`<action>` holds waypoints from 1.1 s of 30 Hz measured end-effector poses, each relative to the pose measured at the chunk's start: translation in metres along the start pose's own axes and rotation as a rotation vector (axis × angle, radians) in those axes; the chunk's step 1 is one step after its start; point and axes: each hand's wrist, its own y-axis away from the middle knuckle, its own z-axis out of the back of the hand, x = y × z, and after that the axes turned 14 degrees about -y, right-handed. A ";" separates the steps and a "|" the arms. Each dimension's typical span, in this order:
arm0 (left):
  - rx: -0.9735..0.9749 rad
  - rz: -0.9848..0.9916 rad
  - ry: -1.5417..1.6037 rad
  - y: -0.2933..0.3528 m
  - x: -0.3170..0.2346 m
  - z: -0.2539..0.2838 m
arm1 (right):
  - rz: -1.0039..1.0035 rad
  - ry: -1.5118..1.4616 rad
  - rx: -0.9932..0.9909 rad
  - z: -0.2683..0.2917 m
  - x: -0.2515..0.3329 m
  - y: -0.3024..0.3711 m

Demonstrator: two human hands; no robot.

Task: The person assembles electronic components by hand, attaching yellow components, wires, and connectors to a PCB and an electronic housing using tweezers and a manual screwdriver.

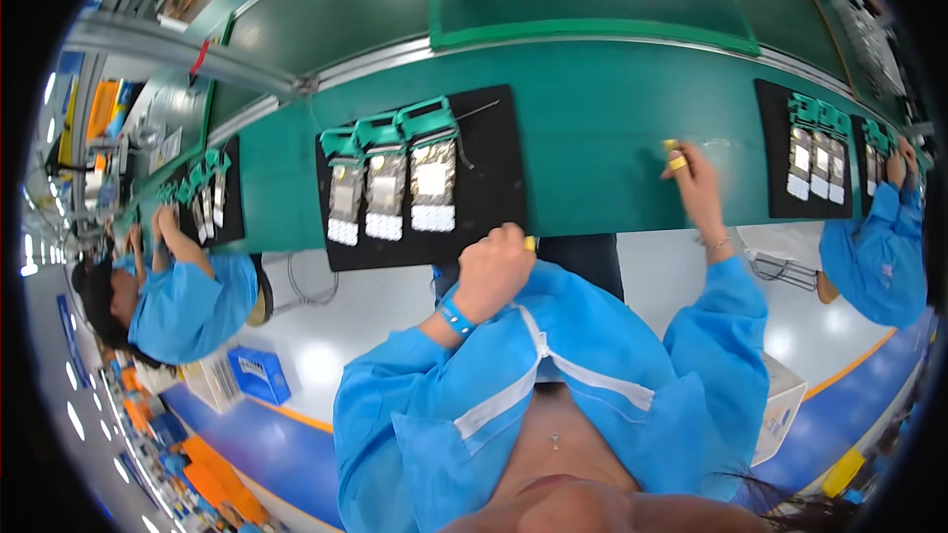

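R hand [696, 183] is out at about 2 o'clock over the bare green desk [592, 128], fingers [675, 160] pinched narrow, w/ yellow finger cots on the tips; whether anything sits in the pinch can't be told, too blurred. L hand [494, 271] is curled into a loose fist at the near edge of the black mat [494, 188], a yellow cot showing on one fingertip, a blue wrist strap below it; nothing visibly held.

On the mat, at about 11 o'clock from the L hand, three green fixtures [390, 133] lie side by side, each w/ a shiny flat part [433, 183] below it, well apart from the R hand.

Judgement: looks like a between-pieces step, R hand fetching or setting something small off to the side, L hand waiting by the mat. Next move prob needs the R hand back to the fixtures w/ a fine, steady pinch, L hand opening to steady a part.

Co-workers in blue smocks work similar mats at 9 and 3 o'clock.
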 end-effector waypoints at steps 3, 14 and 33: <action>-0.062 0.056 0.222 -0.011 0.004 0.003 | -0.107 -0.154 0.274 -0.060 0.025 0.010; -0.233 0.392 0.108 -0.054 0.081 -0.052 | 0.214 0.126 0.397 -0.196 0.045 -0.014; -0.254 0.371 0.229 -0.050 0.085 -0.057 | 0.331 0.406 0.268 -0.214 0.039 -0.034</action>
